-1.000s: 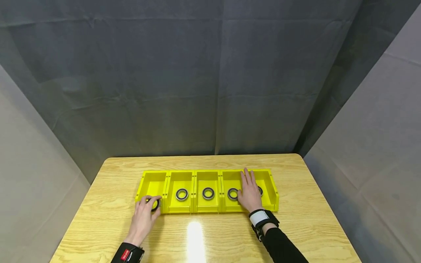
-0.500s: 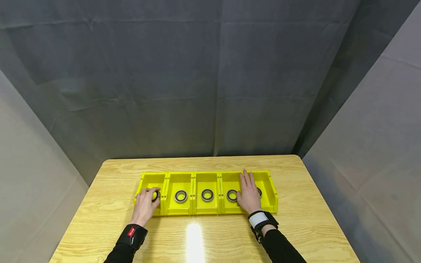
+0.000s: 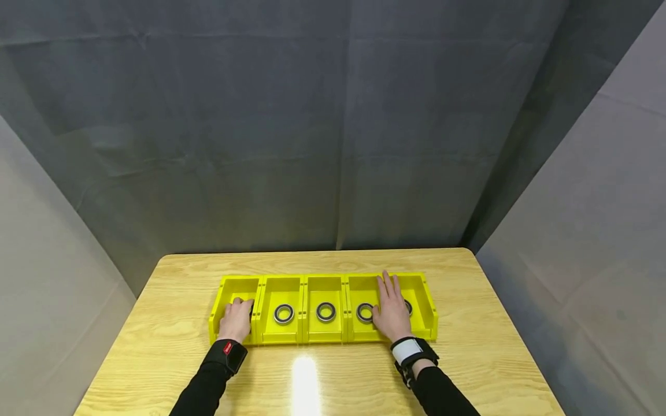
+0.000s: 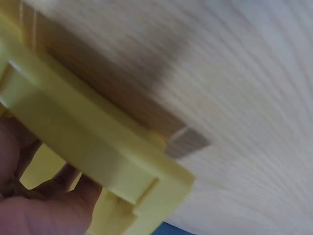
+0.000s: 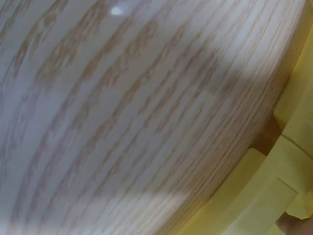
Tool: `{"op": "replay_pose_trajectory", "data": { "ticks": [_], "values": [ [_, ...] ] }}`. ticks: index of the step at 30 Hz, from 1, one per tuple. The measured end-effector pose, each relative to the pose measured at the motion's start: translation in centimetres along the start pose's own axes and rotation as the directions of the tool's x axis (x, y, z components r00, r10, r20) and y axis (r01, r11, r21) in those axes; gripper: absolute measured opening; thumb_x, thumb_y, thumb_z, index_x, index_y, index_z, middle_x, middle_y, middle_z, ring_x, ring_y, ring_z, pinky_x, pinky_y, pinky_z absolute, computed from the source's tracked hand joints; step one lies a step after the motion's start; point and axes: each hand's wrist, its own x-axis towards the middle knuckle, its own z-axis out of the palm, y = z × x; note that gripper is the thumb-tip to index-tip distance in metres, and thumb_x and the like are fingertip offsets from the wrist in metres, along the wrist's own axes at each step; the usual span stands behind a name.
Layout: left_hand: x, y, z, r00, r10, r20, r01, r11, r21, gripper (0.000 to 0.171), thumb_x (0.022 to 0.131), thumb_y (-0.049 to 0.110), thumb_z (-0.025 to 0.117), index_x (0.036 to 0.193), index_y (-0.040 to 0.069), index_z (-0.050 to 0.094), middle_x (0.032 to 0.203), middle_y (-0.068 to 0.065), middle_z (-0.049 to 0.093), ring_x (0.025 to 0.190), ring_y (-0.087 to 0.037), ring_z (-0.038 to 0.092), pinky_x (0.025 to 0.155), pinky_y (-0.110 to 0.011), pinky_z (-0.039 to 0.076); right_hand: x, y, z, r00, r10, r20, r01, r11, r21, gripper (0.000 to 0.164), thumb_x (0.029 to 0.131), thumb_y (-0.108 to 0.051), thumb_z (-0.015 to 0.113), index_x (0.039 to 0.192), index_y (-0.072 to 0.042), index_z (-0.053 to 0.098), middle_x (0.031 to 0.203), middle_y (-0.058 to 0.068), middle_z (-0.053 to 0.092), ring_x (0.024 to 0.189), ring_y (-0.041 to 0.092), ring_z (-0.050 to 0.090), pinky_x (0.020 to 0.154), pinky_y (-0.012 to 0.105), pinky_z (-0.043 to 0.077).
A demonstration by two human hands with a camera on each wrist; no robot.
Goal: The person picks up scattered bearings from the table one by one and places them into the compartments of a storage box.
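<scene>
A row of yellow plastic bins (image 3: 325, 337), joined side by side, stands on the wooden table. My left hand (image 3: 236, 322) reaches into the leftmost bin, fingers curled round a ball bearing (image 3: 252, 312); only a dark sliver of it shows. In the left wrist view the curled fingers (image 4: 63, 193) are behind the bin's front lip (image 4: 88, 132), the bearing hidden. My right hand (image 3: 393, 315) lies with straight fingers over the divider between the two rightmost bins. Beside it are a bearing (image 3: 358, 313) on the left and a partly covered one (image 3: 409, 307) on the right.
Flat in the second bin lies a bearing (image 3: 283, 305), and another bearing (image 3: 325, 304) lies in the middle bin. Grey cloth (image 3: 260, 144) hangs behind the table (image 3: 171, 300), with pale panels (image 3: 583, 248) at both sides. Bare tabletop shows in front of the bins.
My left hand has moved forward and down into the leftmost bin with the bearing, which is now mostly hidden. The right hand keeps its place; the whole head view shifts slightly.
</scene>
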Motion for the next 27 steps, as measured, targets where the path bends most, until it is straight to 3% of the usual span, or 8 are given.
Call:
{"op": "replay_pose_trajectory", "data": {
  "ticks": [5,9,15,19,23,27],
  "values": [
    [-0.4,-0.3,0.6,0.999,0.02,-0.033,-0.02,1.0,-0.024,0.047,0.092,-0.011,0.054,0.137,0.0,0.059,0.141,-0.034,0.051,0.13,-0.055,0.047,0.093,-0.071,0.048,0.2,0.3,0.1,1.0,-0.008,-0.014,0.007,1.0,-0.01,0.077,0.085,-0.009,0.075,0.153,-0.001,0.038,0.165,0.019,0.029,0.153,0.043,0.023,0.115,0.054,0.041],
    [-0.9,-0.2,0.7,0.998,0.021,-0.067,-0.025,0.998,-0.059,0.044,0.095,-0.004,0.057,0.138,0.001,0.058,0.146,-0.034,0.048,0.136,-0.053,0.043,0.099,-0.07,0.046,0.3,0.6,0.1,1.0,-0.024,-0.017,0.024,1.0,-0.012,0.077,0.085,-0.009,0.075,0.153,-0.001,0.038,0.164,0.02,0.029,0.153,0.044,0.023,0.114,0.055,0.042],
    [-1.5,0.1,0.7,0.988,0.071,-0.135,-0.085,0.991,-0.1,0.035,0.104,0.01,0.047,0.135,-0.003,0.059,0.142,-0.032,0.053,0.136,-0.051,0.046,0.111,-0.063,0.04,0.4,0.7,-0.2,0.999,-0.043,-0.022,0.044,0.999,0.017,0.075,0.084,-0.007,0.074,0.15,0.002,0.04,0.163,0.023,0.03,0.15,0.048,0.025,0.116,0.057,0.038],
    [-2.1,0.4,0.8,0.981,0.104,-0.163,-0.116,0.991,-0.066,0.037,0.104,0.011,0.044,0.135,-0.003,0.059,0.142,-0.028,0.055,0.136,-0.051,0.047,0.111,-0.063,0.04,0.8,0.9,-1.0,0.999,-0.039,0.036,0.038,0.998,0.046,0.077,0.086,-0.008,0.073,0.152,0.003,0.037,0.164,0.024,0.026,0.151,0.049,0.022,0.117,0.061,0.034],
    [-3.1,0.9,0.8,0.963,0.157,-0.218,-0.164,0.986,-0.013,0.035,0.102,0.009,0.048,0.133,-0.002,0.061,0.14,-0.027,0.057,0.134,-0.049,0.05,0.108,-0.062,0.044,0.9,0.9,-2.2,0.996,-0.017,0.092,0.007,0.994,0.11,0.075,0.087,-0.009,0.072,0.152,0.004,0.036,0.164,0.025,0.025,0.151,0.049,0.021,0.115,0.069,0.03],
    [-4.5,1.3,1.4,0.936,0.241,-0.255,-0.232,0.97,0.064,0.037,0.099,0.003,0.05,0.133,-0.007,0.059,0.14,-0.03,0.056,0.132,-0.048,0.052,0.107,-0.059,0.046,0.2,0.5,-3.3,0.996,0.0,0.094,-0.017,0.983,0.18,0.071,0.089,-0.009,0.069,0.151,0.005,0.038,0.162,0.026,0.031,0.152,0.048,0.018,0.117,0.07,0.025]
  ]
}}
